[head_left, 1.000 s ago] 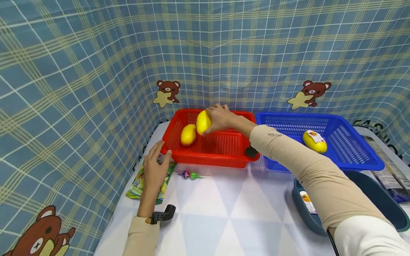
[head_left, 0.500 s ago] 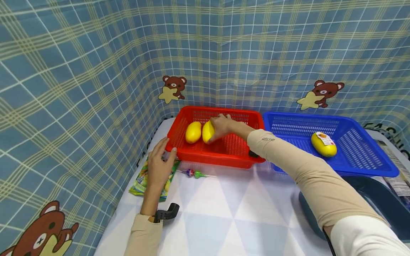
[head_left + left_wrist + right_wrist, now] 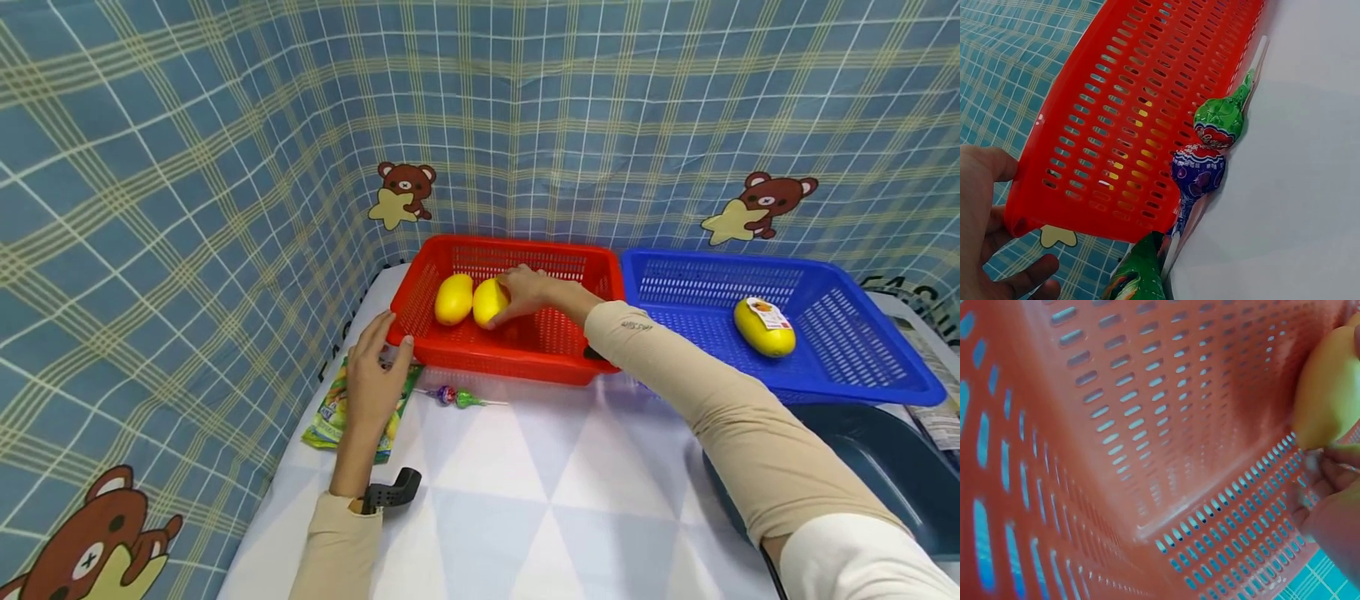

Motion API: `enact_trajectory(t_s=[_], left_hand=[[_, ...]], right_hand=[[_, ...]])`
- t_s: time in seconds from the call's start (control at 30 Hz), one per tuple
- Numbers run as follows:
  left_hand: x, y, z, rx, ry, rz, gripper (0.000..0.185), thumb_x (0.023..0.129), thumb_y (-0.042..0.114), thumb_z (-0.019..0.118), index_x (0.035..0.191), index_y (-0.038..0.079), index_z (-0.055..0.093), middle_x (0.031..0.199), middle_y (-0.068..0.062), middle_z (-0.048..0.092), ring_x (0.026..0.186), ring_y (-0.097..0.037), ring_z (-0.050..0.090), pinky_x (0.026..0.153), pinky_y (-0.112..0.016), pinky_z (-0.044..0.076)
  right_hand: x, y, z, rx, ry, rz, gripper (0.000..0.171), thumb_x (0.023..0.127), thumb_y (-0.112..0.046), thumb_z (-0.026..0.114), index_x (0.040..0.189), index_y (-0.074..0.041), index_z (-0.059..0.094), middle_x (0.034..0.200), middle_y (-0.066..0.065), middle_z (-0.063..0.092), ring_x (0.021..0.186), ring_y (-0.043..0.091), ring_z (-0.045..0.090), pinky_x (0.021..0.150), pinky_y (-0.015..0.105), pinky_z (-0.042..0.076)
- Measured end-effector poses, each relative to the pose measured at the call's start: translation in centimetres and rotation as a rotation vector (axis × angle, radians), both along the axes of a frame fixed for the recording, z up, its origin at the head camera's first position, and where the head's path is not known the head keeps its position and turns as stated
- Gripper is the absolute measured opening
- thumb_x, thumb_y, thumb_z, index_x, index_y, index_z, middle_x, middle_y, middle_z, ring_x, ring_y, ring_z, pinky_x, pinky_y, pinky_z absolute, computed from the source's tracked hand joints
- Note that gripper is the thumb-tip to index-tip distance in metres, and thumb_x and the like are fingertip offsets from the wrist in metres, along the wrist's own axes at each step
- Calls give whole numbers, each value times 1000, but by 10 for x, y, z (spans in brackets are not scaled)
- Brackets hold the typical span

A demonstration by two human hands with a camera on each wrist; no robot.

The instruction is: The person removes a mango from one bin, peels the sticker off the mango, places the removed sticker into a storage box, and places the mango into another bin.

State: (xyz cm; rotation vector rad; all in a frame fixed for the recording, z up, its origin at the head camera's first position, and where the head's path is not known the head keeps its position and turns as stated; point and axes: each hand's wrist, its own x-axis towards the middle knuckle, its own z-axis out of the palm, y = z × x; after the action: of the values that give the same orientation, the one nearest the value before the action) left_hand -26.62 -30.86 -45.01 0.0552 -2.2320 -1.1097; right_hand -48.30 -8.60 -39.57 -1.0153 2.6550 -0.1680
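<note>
My right hand (image 3: pixel 528 292) grips a yellow mango (image 3: pixel 489 303) low in the red basket (image 3: pixel 517 363). That mango (image 3: pixel 1325 394) also shows at the right edge of the right wrist view, with thumb and fingers beside it. Close on its left lies another mango (image 3: pixel 453 300), apparently touching it. At the basket's left front corner is my left hand (image 3: pixel 375 375). Its thumb and fingers straddle the corner of the rim in the left wrist view. A green and purple pair of lollipops (image 3: pixel 1209 140) lies along the basket's front wall.
A blue basket (image 3: pixel 862 396) holding a mango with a label (image 3: pixel 763 327) stands right of the red one. In front of it is a dark teal basin (image 3: pixel 862 442), partly behind my right sleeve. A green packet (image 3: pixel 330 421) lies under my left hand.
My right hand has lowered the mango into the red basket, beside the other one. The left hand stays at the basket's corner. The head view has shifted slightly.
</note>
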Motion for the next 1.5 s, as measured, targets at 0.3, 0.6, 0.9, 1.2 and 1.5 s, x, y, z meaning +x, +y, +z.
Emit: enact_trajectory(t_s=[0.3,0.6,0.9,1.2,1.5], left_hand=[[-1,13,-3,-3,-17,-18,54,99,32,63,146,9,52,152,-2,45,137,-32,41,113,-59,25],[-4,12,-2,-14,11,-25,52,99,28,64,145,8,53,152,-4,46,134,-33,44,105,-58,36],[2,0,-5,-20,3,-3,51,99,26,63,145,8,53,153,-3,45,128,-34,49,101,-60,38],[4,-2,-6,-10,-31,5,52,100,29,62,148,11,51,154,-1,43,133,-35,44,103,-62,36],[2,0,-3,-16,-35,3,53,100,32,60,148,12,51,155,1,41,135,-32,42,97,-56,44]], right_hand=[[10,12,10,96,63,32,110,78,-65,75,156,-4,29,160,15,28,145,36,20,111,60,19],[21,35,59,13,94,86,90,88,-58,69,156,-11,35,162,11,24,147,32,17,109,60,20],[60,69,86,-169,164,151,65,95,-45,66,145,-6,52,153,12,41,141,33,29,106,58,24],[100,130,84,-314,214,110,53,95,-36,68,137,-5,60,144,13,51,136,32,38,104,55,28],[131,189,74,-366,236,19,49,93,-31,72,133,-5,63,140,15,55,134,35,40,107,62,27]])
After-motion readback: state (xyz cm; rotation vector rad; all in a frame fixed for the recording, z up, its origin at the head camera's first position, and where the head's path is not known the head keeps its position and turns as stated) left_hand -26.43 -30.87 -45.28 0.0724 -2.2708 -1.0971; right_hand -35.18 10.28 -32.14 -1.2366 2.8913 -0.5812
